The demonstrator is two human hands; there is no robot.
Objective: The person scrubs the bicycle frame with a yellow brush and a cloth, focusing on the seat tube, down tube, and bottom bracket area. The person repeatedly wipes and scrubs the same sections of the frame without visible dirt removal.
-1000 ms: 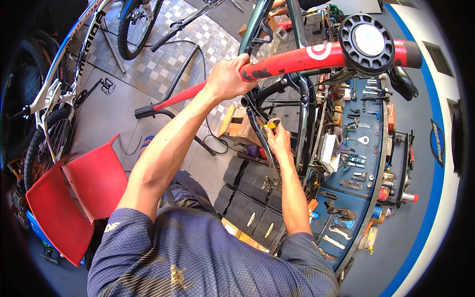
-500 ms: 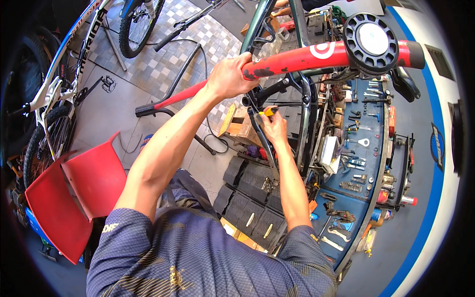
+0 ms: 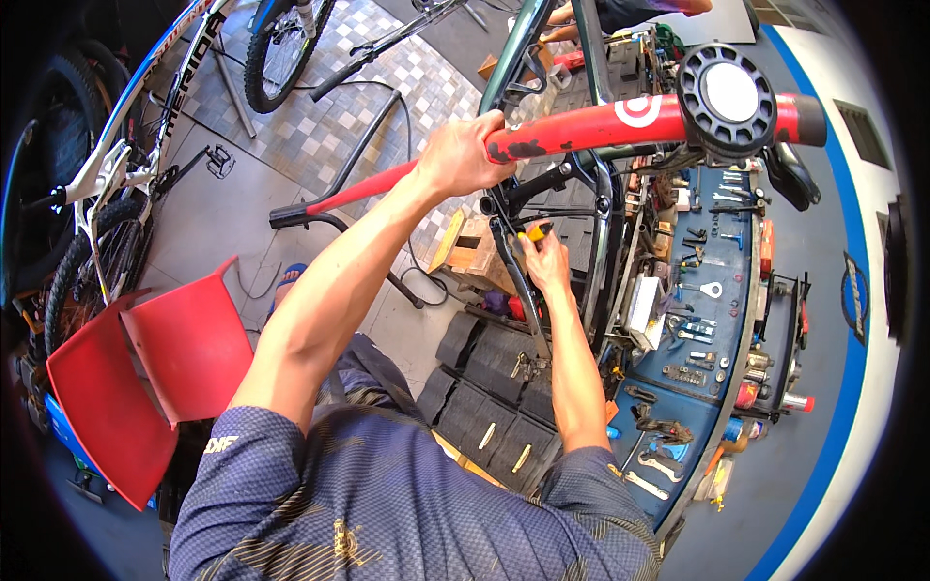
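Right hand (image 3: 548, 259), shifted slightly since the earlier frame: thumb and fingers pinching one yellow-and-black tool (image 3: 536, 232), just right of a slanting tube of one dark bike frame (image 3: 542, 181). Left hand (image 3: 463, 160): fingers closed round one red tube (image 3: 581, 128), running left to right across the bike frame, black ribbed knob (image 3: 728, 94) toward its right end. Right side: blue bench (image 3: 702, 405) with hand tools; near left: red chair (image 3: 189, 344)

The left hand (image 3: 467, 155) grips a red bar (image 3: 586, 128); the right hand (image 3: 546, 263) holds a yellow tool (image 3: 536, 232) by a dark frame (image 3: 507, 66). Wrenches (image 3: 646, 485) lie on the bench (image 3: 702, 411), right; a red chair (image 3: 191, 347) stands left.
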